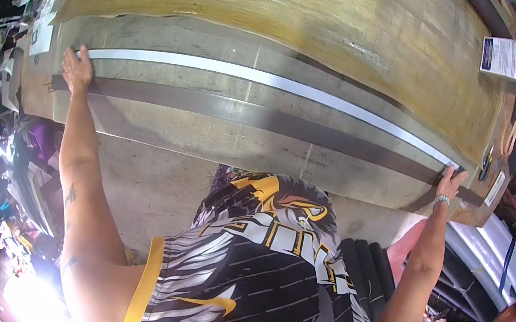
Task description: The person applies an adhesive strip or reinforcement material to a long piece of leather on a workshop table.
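Left hand [77, 69]: arm outstretched, fingers flat on one end of the long pale metal strip [271, 81].
Right hand [449, 183]: arm outstretched, fingertips pressing its other end.
Surface [207, 135]: grey, worn.

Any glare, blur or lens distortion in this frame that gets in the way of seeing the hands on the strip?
Head view: heavy fisheye bends the long white strip and the workbench edge into arcs, with black vignette corners; blown-out glare at lower left; left hand and right hand stay reasonably sharp at the strip's ends, small and near the warped rim.

No legible text on jersey [268, 265] or paper label [504, 57]
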